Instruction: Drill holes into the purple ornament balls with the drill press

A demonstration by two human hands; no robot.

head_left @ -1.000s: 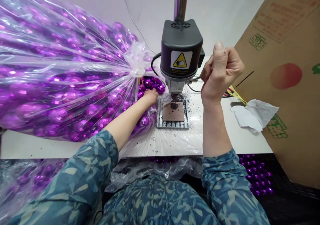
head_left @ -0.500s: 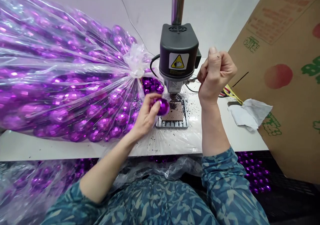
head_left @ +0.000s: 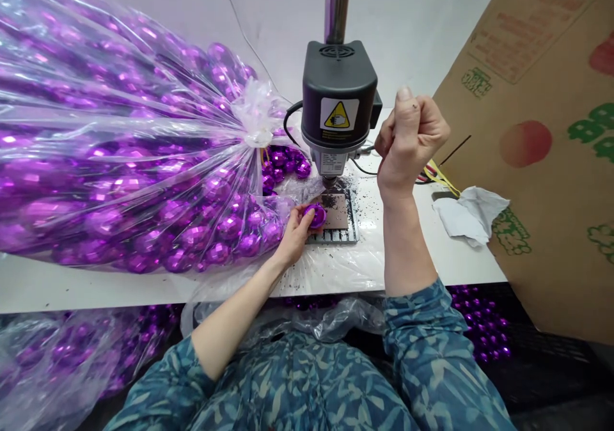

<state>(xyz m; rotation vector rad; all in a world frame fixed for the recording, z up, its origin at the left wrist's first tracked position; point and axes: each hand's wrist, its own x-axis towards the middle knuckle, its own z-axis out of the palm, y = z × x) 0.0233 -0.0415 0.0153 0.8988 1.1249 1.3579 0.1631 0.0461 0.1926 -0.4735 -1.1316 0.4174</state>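
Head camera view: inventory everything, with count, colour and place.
Table: 1, white, middle
Bag: 1, clear, ball-filled, left
Loose balls: several, purple, beside bag
Held ball: 1, purple, in left hand
Lower balls: many, purple, below table
Machine head: 1, black, centre
Pole: 1, silvery, above machine head
Base plate: 1, grey, below machine head
Board: 1, brown, on base plate
Shavings: many, dark, around base plate
Crumpled sheet: 1, white, table's right
Cords: several, mixed, right
Cardboard box: 1, brown, far right
Sleeves: 2, blue patterned, bottom
Left hand: 1, bare, centre
Right hand: 1, bare, closed, right
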